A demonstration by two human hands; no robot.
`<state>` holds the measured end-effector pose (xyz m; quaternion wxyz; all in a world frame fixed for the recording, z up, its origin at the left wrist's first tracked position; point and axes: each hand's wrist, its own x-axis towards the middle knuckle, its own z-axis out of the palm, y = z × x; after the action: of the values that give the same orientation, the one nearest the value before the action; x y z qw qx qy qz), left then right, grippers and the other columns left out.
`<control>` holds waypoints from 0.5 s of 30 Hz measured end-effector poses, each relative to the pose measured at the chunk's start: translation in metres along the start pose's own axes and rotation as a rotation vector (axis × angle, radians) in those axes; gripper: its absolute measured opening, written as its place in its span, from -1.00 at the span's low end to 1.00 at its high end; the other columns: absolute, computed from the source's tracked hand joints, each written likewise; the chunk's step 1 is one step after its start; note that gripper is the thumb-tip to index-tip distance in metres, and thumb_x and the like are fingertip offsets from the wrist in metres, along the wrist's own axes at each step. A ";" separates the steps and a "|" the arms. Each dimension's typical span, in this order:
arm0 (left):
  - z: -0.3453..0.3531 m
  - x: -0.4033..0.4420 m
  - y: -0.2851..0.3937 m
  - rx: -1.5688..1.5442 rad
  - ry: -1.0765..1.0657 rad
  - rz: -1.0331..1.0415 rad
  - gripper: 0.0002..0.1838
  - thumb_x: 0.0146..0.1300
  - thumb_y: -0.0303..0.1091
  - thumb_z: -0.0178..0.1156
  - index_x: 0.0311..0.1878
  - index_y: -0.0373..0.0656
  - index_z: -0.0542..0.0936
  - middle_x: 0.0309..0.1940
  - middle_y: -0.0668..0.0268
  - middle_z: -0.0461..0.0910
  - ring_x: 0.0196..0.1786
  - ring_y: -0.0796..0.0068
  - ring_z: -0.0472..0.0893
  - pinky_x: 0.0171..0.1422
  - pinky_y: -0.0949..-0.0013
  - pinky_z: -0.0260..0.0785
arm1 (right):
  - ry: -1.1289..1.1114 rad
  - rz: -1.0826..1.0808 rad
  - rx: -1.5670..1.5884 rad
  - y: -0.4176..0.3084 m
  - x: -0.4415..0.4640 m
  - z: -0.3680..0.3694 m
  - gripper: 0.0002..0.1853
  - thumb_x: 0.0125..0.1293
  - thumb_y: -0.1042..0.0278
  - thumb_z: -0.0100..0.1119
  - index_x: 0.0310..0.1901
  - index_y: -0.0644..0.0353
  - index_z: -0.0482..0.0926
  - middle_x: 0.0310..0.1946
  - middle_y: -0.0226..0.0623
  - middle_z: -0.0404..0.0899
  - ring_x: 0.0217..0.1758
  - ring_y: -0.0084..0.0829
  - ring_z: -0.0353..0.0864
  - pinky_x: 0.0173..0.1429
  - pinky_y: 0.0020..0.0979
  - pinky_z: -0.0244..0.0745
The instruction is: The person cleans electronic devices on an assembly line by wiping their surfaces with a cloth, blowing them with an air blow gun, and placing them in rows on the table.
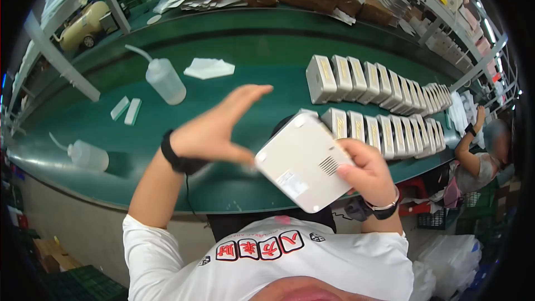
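My right hand (369, 171) grips a white square device (301, 161) by its right edge, thumb on the face turned up. That face has round feet at the corners, a patch of vent slots and a small label. To the left of the device is my left hand (214, 128), slightly blurred, its thumb and fingers spread and nothing held. The thumb tip comes close to the device's left corner; whether they touch I cannot tell. A dark object behind the device is mostly hidden.
Two rows of similar white devices (321, 79) stand on the green workbench (251, 92) at right. A squeeze bottle (165, 82), a second bottle (88, 156), two small green-and-white blocks (132, 111) and a white cloth (209, 68) lie left. A co-worker (479, 161) sits far right.
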<state>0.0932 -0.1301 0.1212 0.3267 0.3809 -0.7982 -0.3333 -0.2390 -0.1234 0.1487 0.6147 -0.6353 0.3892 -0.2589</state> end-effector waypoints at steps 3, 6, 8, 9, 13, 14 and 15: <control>-0.041 0.024 -0.132 0.557 0.139 -0.304 -0.16 0.14 -0.15 0.46 0.44 -0.27 0.35 0.44 -0.14 0.30 0.52 -0.11 0.26 0.59 0.03 0.14 | 0.255 -0.042 -0.096 -0.027 0.028 -0.014 -0.67 0.37 0.36 0.20 0.08 0.37 0.56 -0.26 -0.46 0.64 -0.39 -0.74 0.47 -0.36 -0.61 0.35; -0.050 0.036 -0.223 0.917 0.406 -0.511 -0.36 0.25 -0.23 0.34 0.36 -0.26 0.43 0.37 -0.16 0.39 0.40 -0.16 0.39 0.50 0.01 0.27 | 0.464 -0.270 -0.422 -0.042 0.066 -0.018 -0.63 0.34 0.28 0.25 0.02 0.44 0.57 -0.27 -0.16 0.69 -0.32 -0.44 0.65 -0.24 -0.39 0.52; -0.048 0.030 -0.264 0.823 0.253 -0.594 -0.52 0.31 -0.33 0.24 0.28 -0.21 0.51 0.24 -0.05 0.51 0.23 -0.10 0.51 0.34 -0.03 0.38 | 0.497 -0.161 -0.614 -0.065 0.091 -0.016 -0.61 0.33 0.21 0.27 -0.04 0.44 0.57 -0.29 0.02 0.68 -0.30 -0.22 0.68 -0.20 -0.30 0.54; -0.040 0.025 -0.264 0.896 0.356 -0.422 -0.67 0.30 -0.41 0.19 0.12 -0.21 0.62 0.09 0.03 0.58 0.11 -0.09 0.54 0.23 -0.04 0.43 | 0.508 -0.113 -0.707 -0.077 0.106 -0.016 -0.59 0.32 0.17 0.28 -0.07 0.44 0.57 -0.30 0.11 0.67 -0.30 -0.11 0.70 -0.19 -0.25 0.55; -0.028 0.016 -0.233 0.669 0.238 -0.451 -0.86 0.25 -0.47 0.13 -0.26 -0.28 0.65 -0.13 -0.01 0.64 -0.09 -0.08 0.64 0.05 0.03 0.53 | 0.373 0.030 -0.940 -0.068 0.183 -0.026 -0.50 0.28 0.05 0.20 -0.13 0.48 0.50 -0.24 0.27 0.66 -0.15 0.22 0.67 -0.02 0.01 0.56; -0.018 0.012 -0.219 0.665 0.189 -0.489 -0.87 0.24 -0.47 0.12 -0.28 -0.28 0.64 -0.16 -0.01 0.64 -0.12 -0.08 0.66 0.03 0.03 0.54 | 0.335 0.069 -0.966 -0.059 0.201 -0.027 -0.49 0.27 0.05 0.19 -0.11 0.49 0.50 -0.22 0.28 0.66 -0.13 0.23 0.67 0.02 0.02 0.56; -0.009 0.006 -0.205 0.598 0.149 -0.556 -0.87 0.24 -0.48 0.11 -0.29 -0.28 0.64 -0.17 -0.01 0.64 -0.13 -0.09 0.66 0.04 0.02 0.54 | 0.328 0.065 -0.988 -0.048 0.216 -0.027 -0.52 0.26 0.09 0.19 -0.10 0.48 0.51 -0.20 0.30 0.66 -0.08 0.24 0.67 0.06 0.03 0.57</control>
<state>0.1773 -0.2373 -0.0327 0.1562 0.6831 -0.7007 -0.1338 -0.1310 -0.3173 0.1669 0.1801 -0.7884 0.5756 -0.1213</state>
